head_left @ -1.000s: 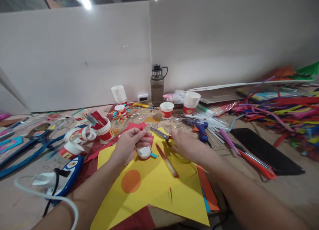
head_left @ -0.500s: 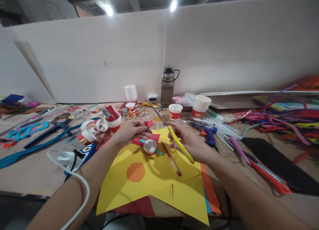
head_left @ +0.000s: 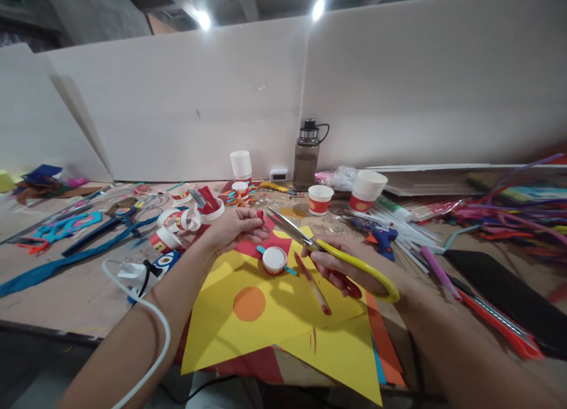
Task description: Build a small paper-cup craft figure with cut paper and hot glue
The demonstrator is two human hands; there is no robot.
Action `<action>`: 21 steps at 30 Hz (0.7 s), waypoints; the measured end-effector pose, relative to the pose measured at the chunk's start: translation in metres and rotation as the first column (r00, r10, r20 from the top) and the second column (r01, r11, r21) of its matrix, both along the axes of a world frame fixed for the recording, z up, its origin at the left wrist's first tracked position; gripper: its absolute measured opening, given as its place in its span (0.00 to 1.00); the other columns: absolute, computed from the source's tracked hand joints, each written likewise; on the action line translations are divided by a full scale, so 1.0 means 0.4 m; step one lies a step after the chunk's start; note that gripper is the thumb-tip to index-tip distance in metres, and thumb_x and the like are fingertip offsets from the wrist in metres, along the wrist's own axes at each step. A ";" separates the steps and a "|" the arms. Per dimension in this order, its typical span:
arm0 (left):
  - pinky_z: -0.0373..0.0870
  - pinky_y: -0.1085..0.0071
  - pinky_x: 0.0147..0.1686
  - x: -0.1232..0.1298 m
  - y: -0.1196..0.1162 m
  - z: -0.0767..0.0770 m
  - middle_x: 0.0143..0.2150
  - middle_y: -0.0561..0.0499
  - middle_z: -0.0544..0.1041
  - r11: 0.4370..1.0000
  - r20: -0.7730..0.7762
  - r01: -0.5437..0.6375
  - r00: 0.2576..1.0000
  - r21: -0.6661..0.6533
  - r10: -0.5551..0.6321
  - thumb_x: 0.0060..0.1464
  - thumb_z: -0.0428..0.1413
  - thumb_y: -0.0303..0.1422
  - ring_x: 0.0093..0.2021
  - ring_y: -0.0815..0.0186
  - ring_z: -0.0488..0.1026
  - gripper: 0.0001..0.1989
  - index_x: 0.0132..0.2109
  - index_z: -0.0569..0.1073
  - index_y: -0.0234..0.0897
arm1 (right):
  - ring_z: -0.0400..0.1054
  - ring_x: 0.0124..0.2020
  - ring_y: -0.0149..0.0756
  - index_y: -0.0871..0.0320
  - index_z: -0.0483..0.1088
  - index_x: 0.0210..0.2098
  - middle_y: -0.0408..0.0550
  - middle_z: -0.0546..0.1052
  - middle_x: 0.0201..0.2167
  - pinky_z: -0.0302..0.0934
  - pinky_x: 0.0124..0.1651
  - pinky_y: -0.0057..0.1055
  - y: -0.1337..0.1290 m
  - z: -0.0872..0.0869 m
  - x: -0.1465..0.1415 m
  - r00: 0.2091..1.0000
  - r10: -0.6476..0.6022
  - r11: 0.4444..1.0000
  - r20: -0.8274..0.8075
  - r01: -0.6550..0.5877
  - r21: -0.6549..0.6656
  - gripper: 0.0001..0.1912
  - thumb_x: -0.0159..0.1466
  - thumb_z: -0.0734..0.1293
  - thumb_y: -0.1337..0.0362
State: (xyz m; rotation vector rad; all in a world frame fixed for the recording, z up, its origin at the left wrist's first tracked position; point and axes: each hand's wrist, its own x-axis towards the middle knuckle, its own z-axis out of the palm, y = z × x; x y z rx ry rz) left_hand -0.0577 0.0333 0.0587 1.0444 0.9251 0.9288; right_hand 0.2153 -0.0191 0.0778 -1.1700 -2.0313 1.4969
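My left hand [head_left: 237,229] pinches a small red paper piece [head_left: 260,215] between thumb and fingertips. Scissors [head_left: 354,267] with yellow and red handles are in my right hand [head_left: 339,261], their blades pointing up and left toward the red piece, slightly parted. Below my hands, a small cup [head_left: 274,259] with turquoise strips at its sides stands on yellow paper [head_left: 221,344]. A red pen [head_left: 314,285] lies right of the cup. An orange circle [head_left: 249,304] is on the yellow paper, and red paper [head_left: 254,243] lies behind the cup.
A water bottle [head_left: 306,155], an open paper cup [head_left: 321,200] and stacked cups [head_left: 367,190] stand at the back. The blue glue gun [head_left: 384,240] and a black slab [head_left: 505,296] lie right. A white cable [head_left: 163,344] crosses my left forearm; loops of cut cups [head_left: 166,239] are left.
The scissors have turned in my right hand, so their blades and both handles now show. The red piece looks smaller between my left fingers. The whole view has shifted slightly.
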 end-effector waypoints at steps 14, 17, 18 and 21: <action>0.76 0.76 0.25 0.012 -0.008 -0.011 0.26 0.43 0.80 0.997 -0.025 0.078 0.997 0.020 -0.078 0.44 0.65 0.27 0.25 0.65 0.79 0.10 0.30 0.70 0.29 | 0.61 0.15 0.23 0.58 0.63 0.33 0.38 0.66 0.22 0.56 0.13 0.19 -0.003 0.000 -0.012 0.999 0.028 0.998 0.036 -0.026 -0.058 0.21 0.63 0.62 0.45; 0.75 0.76 0.25 0.011 -0.007 -0.010 0.27 0.42 0.81 0.998 -0.024 0.062 0.998 0.026 -0.061 0.45 0.65 0.27 0.25 0.65 0.79 0.10 0.30 0.70 0.29 | 0.60 0.16 0.22 0.58 0.62 0.33 0.39 0.67 0.23 0.55 0.13 0.18 -0.003 0.002 -0.010 0.999 0.020 0.998 0.026 -0.018 -0.063 0.22 0.63 0.61 0.44; 0.75 0.77 0.25 0.010 -0.007 -0.010 0.27 0.42 0.81 0.998 -0.024 0.056 0.998 0.030 -0.055 0.45 0.65 0.27 0.25 0.66 0.79 0.10 0.30 0.70 0.29 | 0.61 0.16 0.22 0.58 0.63 0.34 0.39 0.67 0.24 0.55 0.13 0.18 -0.003 0.003 -0.010 1.000 0.021 0.998 0.020 -0.020 -0.060 0.22 0.63 0.61 0.43; 0.75 0.77 0.25 0.010 -0.009 -0.009 0.27 0.42 0.81 0.998 -0.028 0.045 0.999 0.043 -0.044 0.44 0.66 0.28 0.25 0.66 0.78 0.11 0.30 0.70 0.29 | 0.61 0.16 0.23 0.58 0.63 0.35 0.39 0.67 0.24 0.55 0.13 0.18 -0.003 0.006 -0.009 0.999 0.034 0.998 0.016 -0.033 -0.049 0.22 0.63 0.61 0.43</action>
